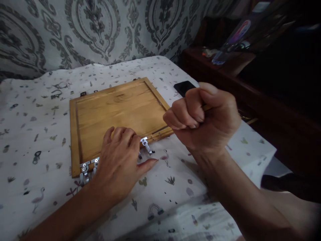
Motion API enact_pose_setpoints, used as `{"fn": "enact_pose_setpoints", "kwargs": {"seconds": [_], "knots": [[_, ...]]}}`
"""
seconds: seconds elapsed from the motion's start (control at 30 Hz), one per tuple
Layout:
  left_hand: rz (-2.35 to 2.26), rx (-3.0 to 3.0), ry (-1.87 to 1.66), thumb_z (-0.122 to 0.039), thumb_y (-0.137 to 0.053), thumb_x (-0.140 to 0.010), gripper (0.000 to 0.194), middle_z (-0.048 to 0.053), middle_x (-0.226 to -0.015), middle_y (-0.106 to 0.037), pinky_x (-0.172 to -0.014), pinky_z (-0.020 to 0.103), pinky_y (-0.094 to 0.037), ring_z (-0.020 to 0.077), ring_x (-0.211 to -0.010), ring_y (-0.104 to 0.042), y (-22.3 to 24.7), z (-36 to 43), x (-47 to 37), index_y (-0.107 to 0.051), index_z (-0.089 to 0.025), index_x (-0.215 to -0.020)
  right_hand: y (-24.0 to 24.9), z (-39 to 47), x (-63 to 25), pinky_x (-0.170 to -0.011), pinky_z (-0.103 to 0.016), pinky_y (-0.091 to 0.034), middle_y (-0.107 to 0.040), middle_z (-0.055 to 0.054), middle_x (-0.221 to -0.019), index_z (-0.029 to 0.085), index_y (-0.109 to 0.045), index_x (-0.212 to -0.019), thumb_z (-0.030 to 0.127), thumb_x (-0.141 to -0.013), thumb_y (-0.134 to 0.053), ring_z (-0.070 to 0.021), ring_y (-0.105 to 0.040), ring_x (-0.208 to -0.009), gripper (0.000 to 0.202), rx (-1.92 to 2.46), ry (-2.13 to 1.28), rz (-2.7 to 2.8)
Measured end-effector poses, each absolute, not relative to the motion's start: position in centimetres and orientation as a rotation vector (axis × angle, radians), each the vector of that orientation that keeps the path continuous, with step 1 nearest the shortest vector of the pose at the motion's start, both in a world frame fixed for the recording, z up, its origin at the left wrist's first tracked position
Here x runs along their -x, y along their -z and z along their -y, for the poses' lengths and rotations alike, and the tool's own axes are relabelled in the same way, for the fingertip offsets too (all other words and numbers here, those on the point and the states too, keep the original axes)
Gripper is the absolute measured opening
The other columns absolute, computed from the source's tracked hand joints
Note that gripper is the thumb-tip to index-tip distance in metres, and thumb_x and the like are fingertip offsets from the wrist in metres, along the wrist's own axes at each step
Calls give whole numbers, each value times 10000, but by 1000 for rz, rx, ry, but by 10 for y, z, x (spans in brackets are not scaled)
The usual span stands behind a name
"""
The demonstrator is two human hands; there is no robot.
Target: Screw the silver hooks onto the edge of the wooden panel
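A framed wooden panel (120, 110) lies flat on the patterned white cloth. Along its near edge are several shiny metal hook-like brackets (146, 144), some at the left corner (85, 166) with screw heads showing. My left hand (120, 157) rests palm down over that edge, thumb stretched out, partly covering the brackets between. Raised above the panel's right side, my right hand (205, 113) is closed in a fist around a screwdriver (160, 129). Its thin dark shaft points left toward small dark holes in the edge; a bit of yellow handle shows, the rest is hidden by my fingers.
A black phone (184, 87) lies beyond the panel's right corner. Spectacles (61, 85) and a small dark curved item (56, 94) are at the left back. On a dark wooden cabinet (213, 60) at right stands a clear plastic bottle (233, 40). A patterned backdrop (132, 30) rises behind.
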State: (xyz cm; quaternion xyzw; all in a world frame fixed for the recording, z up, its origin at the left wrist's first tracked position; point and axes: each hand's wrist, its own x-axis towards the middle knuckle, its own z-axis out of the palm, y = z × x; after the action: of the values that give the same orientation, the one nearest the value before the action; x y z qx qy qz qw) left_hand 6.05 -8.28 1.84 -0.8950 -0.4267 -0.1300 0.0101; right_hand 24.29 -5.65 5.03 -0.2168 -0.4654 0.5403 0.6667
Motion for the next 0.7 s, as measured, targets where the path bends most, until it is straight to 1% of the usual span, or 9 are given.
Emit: {"fn": "enact_pose_setpoints", "kwargs": {"seconds": [0.17,0.33,0.5,0.7], "knots": [[1317,2809,402,-583,-708,-839,463,105,-937,-655,-934,576,-474,329,-970,-566,-18,82,-61,-705,-138,-966,-52,57,-242,-383,-221,-206,-159,73,-420,196,-295,-461,277,-874,-615,-58,-167,-378,529,476,-1215,1090],[1346,2809,390,-546,-699,-856,398,107,-937,-665,-932,577,-472,326,-971,-563,-17,81,-62,-709,-160,-952,-52,57,-242,-384,-222,-203,-156,74,-423,196,-284,-468,289,-870,-632,-58,-163,-378,540,478,-1205,1071],[1355,2816,402,-519,-690,-866,358,100,-929,-656,-926,564,-465,324,-971,-563,-15,80,-62,-703,-169,-942,-53,58,-242,-391,-214,-223,-137,73,-430,189,-256,-476,296,-872,-635,-59,-170,-373,559,473,-1227,1052],[1378,2823,395,-432,-700,-874,279,89,-946,-671,-925,543,-470,313,-972,-568,-14,79,-63,-693,-156,-913,-55,60,-240,-395,-210,-237,-145,73,-435,189,-239,-482,283,-890,-611,-57,-171,-371,560,486,-1233,1035]]}}
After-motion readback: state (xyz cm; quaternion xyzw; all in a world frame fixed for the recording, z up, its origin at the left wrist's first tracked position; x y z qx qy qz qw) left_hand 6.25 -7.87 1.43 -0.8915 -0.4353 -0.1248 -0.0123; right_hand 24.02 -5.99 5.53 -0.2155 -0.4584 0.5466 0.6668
